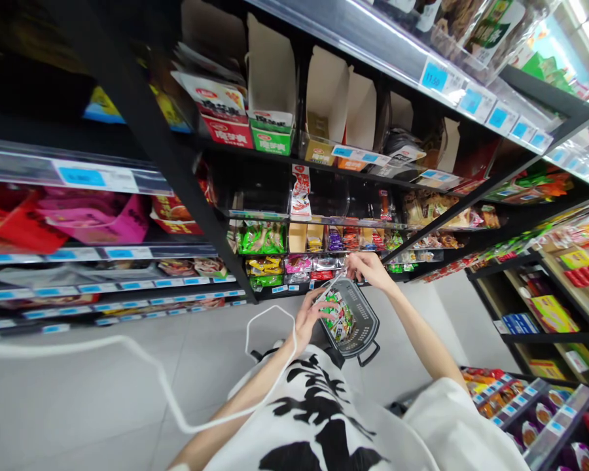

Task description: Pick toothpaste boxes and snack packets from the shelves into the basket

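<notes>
My left hand [308, 315] is at the left side of a dark grey shopping basket [366, 325], its fingers apart and reaching over the rim. Whether it touches the basket I cannot tell. Several green and white snack packets [341, 320] lie inside. Beyond the basket's far end, close to the lowest shelf, my right hand [366, 267] has its fingers drawn together in a pinch. What they hold, if anything, is too small to make out. Pink snack packets [298, 264] and yellow packets [265, 265] sit on the low shelf near it.
Dark shelving [255, 157] with open cartons and price tags rises ahead. A white cable [161, 379] loops from the left across my left forearm. Grey tiled floor [103, 392] lies below. More shelves [550, 307] and a display of packets [530, 412] stand at the right.
</notes>
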A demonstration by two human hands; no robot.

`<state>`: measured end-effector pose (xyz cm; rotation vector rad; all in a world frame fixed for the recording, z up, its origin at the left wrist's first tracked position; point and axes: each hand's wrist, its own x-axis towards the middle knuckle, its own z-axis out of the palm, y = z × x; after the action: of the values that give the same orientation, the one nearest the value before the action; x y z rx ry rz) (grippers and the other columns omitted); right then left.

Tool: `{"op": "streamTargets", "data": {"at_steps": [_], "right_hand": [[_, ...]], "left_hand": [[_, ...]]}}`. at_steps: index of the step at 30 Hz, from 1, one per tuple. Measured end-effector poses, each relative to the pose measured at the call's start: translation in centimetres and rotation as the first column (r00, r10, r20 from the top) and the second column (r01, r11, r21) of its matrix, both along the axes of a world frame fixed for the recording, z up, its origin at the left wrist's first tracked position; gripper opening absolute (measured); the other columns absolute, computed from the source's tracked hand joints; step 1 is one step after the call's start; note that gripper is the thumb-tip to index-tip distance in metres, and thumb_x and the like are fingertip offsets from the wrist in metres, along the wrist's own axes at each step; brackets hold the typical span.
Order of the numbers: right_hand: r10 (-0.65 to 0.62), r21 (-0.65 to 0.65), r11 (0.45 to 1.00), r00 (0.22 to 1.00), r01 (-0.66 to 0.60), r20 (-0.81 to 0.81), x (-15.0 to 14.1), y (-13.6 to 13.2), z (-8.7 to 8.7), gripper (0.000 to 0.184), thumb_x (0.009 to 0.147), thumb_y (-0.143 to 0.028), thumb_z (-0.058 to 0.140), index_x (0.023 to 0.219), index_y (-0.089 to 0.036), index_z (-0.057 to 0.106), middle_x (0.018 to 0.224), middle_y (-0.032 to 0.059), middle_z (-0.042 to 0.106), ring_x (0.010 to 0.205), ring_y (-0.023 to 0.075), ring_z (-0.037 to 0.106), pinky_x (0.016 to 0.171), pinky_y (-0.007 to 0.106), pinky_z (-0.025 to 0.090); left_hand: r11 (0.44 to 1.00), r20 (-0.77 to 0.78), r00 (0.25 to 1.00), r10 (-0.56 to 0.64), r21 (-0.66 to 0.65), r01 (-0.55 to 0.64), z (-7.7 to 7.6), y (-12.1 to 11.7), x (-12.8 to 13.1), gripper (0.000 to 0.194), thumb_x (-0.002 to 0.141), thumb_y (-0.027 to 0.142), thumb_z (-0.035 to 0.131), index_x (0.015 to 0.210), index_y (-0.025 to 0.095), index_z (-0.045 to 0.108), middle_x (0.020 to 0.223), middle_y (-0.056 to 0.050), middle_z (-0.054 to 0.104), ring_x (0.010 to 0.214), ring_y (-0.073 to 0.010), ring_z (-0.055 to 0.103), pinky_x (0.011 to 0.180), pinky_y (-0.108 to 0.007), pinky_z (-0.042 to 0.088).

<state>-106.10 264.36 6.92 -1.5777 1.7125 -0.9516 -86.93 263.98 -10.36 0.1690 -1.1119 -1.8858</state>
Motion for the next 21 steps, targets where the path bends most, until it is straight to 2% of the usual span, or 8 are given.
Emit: {"op": "streamTargets", "data": {"at_steps": [3,7,9,12,14,16,19,21], "right_hand": [[0.011,-0.004,1.000,0.998,-0.011,0.055,0.0,-0.1,-0.2,0.049,0.094,-0.064,0.055,0.083,-0.017,0.066,0.069,0.0021,0.068,0.054,0.0138,0.061,0.046,0.022,0.046],[-0.003,-0.086,0.996,0.999,-0.002,-0.053,-0.2,-0.3,-0.9,0.036,0.084,-0.052,0.075,0.081,-0.019,0.063,0.078,0.0009,0.069,0.062,0.0123,0.061,0.054,0.021,0.049],[-0.016,-0.105,0.994,0.998,0.010,-0.058,-0.4,-0.3,-1.3,0.035,0.079,-0.048,0.080,0.088,-0.019,0.063,0.079,0.0000,0.069,0.062,0.0119,0.060,0.054,0.020,0.050],[0.061,-0.022,0.998,0.998,-0.060,0.034,-0.8,-0.1,-0.9,0.054,0.074,-0.047,0.084,0.115,-0.020,0.061,0.077,-0.0025,0.070,0.060,0.0132,0.063,0.053,0.022,0.053],[0.172,0.056,0.983,0.985,-0.173,0.024,-0.9,0.2,0.3,0.053,0.077,-0.047,0.082,0.117,-0.018,0.064,0.080,-0.0002,0.072,0.066,0.0162,0.068,0.056,0.024,0.056],[0.226,0.055,0.974,0.965,-0.221,-0.130,-0.8,0.9,2.2,0.034,0.082,-0.044,0.078,0.102,-0.016,0.073,0.082,0.0033,0.075,0.072,0.0183,0.071,0.061,0.026,0.058],[0.076,-0.228,0.957,0.912,-0.181,-0.404,-0.4,2.1,6.1,0.016,0.090,-0.032,0.071,0.090,-0.018,0.078,0.087,0.0047,0.079,0.080,0.0194,0.075,0.075,0.028,0.061],[-0.096,-0.490,0.855,0.878,-0.168,-0.469,-0.4,2.7,9.1,0.016,0.094,-0.024,0.064,0.097,-0.022,0.079,0.100,0.0047,0.080,0.093,0.0209,0.077,0.088,0.032,0.061]], "left_hand": [[0.986,-0.098,0.991,0.088,-0.130,-0.100,0.1,-0.2,0.0,0.060,0.090,0.062,0.062,0.137,0.025,0.061,0.155,-0.017,0.041,0.128,-0.0352,0.057,0.090,-0.048,0.061],[0.941,0.001,0.974,0.228,-0.257,-0.220,0.8,-0.2,0.5,0.056,0.091,0.061,0.062,0.132,0.024,0.065,0.149,-0.016,0.049,0.142,-0.0357,0.045,0.114,-0.055,0.045],[0.926,0.091,0.947,0.307,-0.258,-0.276,0.7,-0.1,0.5,0.042,0.093,0.046,0.066,0.130,0.025,0.064,0.150,-0.014,0.049,0.141,-0.0322,0.048,0.114,-0.053,0.046],[0.913,0.187,0.904,0.383,-0.224,-0.341,-0.3,0.1,0.3,0.040,0.092,0.035,0.069,0.130,0.026,0.061,0.151,-0.012,0.048,0.140,-0.0298,0.050,0.108,-0.047,0.052],[0.908,0.224,0.887,0.404,-0.215,-0.359,-1.0,0.0,-0.1,0.037,0.093,0.035,0.068,0.128,0.025,0.062,0.147,-0.012,0.052,0.137,-0.0288,0.052,0.109,-0.045,0.052],[0.916,0.215,0.895,0.391,-0.180,-0.357,-1.2,-0.1,-0.3,0.039,0.095,0.035,0.065,0.132,0.027,0.058,0.148,-0.012,0.052,0.134,-0.0273,0.056,0.107,-0.043,0.054],[0.933,0.150,0.924,0.353,-0.134,-0.334,-0.6,0.1,-0.3,0.053,0.097,0.035,0.061,0.147,0.033,0.043,0.156,-0.012,0.044,0.130,-0.0254,0.059,0.104,-0.042,0.057],[0.934,0.133,0.932,0.337,-0.169,-0.313,0.0,0.3,-0.1,0.055,0.098,0.034,0.060,0.149,0.036,0.041,0.157,-0.011,0.042,0.129,-0.0253,0.060,0.101,-0.042,0.059]]}}
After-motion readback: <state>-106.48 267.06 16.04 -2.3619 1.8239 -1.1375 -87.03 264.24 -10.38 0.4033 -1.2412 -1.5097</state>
